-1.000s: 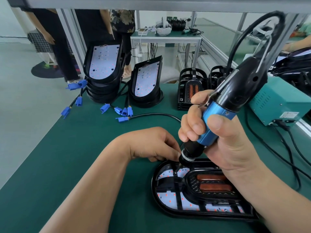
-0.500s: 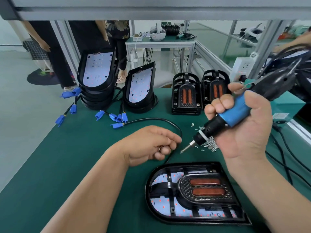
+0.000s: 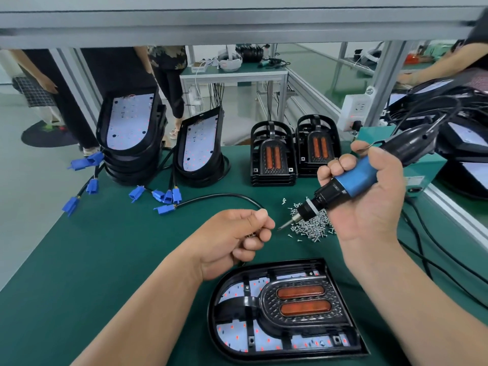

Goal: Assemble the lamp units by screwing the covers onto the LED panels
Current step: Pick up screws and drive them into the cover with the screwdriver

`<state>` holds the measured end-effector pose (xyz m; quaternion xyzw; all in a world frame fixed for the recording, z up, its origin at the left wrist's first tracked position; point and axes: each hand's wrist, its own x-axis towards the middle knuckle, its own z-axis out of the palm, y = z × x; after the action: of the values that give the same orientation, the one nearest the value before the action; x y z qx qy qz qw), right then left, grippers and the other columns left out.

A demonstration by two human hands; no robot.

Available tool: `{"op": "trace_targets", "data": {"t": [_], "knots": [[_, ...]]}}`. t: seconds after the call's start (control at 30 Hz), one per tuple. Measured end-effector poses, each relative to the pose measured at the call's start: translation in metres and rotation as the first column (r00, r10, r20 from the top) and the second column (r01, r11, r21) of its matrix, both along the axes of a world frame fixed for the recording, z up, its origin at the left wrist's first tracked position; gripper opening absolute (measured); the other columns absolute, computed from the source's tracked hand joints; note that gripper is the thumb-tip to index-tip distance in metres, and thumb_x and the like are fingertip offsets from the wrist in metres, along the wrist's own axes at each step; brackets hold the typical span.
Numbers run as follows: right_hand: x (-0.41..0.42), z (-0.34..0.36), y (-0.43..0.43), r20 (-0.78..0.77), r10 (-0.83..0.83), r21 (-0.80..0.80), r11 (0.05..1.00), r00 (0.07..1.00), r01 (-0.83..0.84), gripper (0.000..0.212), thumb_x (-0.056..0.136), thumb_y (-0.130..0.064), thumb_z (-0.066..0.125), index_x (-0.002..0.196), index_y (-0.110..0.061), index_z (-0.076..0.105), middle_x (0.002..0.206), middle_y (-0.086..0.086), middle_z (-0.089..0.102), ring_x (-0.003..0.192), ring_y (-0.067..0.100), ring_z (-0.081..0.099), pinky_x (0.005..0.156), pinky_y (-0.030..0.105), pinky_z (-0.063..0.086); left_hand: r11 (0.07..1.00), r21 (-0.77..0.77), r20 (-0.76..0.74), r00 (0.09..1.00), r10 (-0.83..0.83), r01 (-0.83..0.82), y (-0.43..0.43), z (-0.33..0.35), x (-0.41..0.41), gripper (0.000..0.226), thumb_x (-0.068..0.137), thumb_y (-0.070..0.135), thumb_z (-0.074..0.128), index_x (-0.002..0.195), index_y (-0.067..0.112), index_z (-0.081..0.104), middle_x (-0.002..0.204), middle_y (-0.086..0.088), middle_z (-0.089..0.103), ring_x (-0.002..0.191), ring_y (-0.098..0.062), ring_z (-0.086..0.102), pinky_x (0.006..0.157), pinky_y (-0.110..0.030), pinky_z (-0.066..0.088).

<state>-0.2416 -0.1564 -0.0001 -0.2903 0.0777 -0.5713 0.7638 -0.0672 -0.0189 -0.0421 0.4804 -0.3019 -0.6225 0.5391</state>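
- Lamp lies flat at the bench's near edge, a cover seated on its LED panel.
- Panels stand stacked at the far left corner, blue plugs trailing.
- Left hand, beyond the lamp, is curled, thumb on forefinger; what it pinches, if anything, is too small to tell.
- Screws lie heaped mid-bench, spare covers stacked behind.
- Right hand grips the screwdriver, tip between the screws and the left hand.

2 bare hands, left hand and right hand, nails short; left forearm, right forearm unclothed.
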Motion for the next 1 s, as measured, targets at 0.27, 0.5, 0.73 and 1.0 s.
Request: {"op": "trace_targets", "data": {"t": [0.27,0.5,0.73,1.0], "knots": [[-0.0032,0.0033,-0.0038,0.034,-0.014,0.003,1.0,0.999,0.013,0.012,0.099,-0.021,0.054,0.099,-0.011,0.061,0.074,0.003,0.05,0.067,0.02,0.049,0.076,0.035,0.05,0.999,-0.031,-0.045,0.999,-0.017,0.016,-0.0025,-0.0047,0.0029,0.023,0.097,0.01,0.068,0.116,0.001,0.078,0.087,-0.005,0.062,0.066,-0.008,0.047,0.049,-0.015,0.036],[-0.0048,0.0058,-0.0053,0.062,-0.022,0.003,1.0,0.998,0.022,0.012,0.099,-0.02,0.054,0.099,-0.011,0.061,0.074,0.003,0.05,0.067,0.021,0.049,0.076,0.036,0.05,0.996,-0.068,-0.038,0.997,-0.064,0.061,-0.0016,-0.0037,0.0026,0.004,0.095,0.01,0.071,0.096,0.01,0.075,0.087,-0.008,0.062,0.063,-0.008,0.047,0.047,-0.015,0.033],[-0.0076,0.0073,-0.0061,0.073,-0.029,-0.001,1.0,0.997,0.029,0.012,0.1,-0.02,0.055,0.1,-0.011,0.061,0.074,0.003,0.052,0.067,0.02,0.051,0.076,0.036,0.051,0.994,-0.078,-0.053,0.995,-0.08,0.076,-0.0014,-0.003,0.0026,0.018,0.091,0.004,0.069,0.106,0.006,0.079,0.089,-0.009,0.064,0.065,-0.009,0.048,0.048,-0.014,0.033],[-0.0044,0.0071,0.0006,0.045,-0.004,-0.046,0.999,0.999,0.006,0.013,0.102,-0.021,0.051,0.1,-0.012,0.06,0.074,0.002,0.05,0.068,0.019,0.049,0.078,0.035,0.049,0.998,-0.057,-0.04,0.998,-0.043,0.04,-0.0028,-0.0032,0.0001,0.016,0.087,0.001,0.072,0.099,0.009,0.08,0.09,-0.01,0.07,0.06,-0.008,0.049,0.045,-0.014,0.031]]}}
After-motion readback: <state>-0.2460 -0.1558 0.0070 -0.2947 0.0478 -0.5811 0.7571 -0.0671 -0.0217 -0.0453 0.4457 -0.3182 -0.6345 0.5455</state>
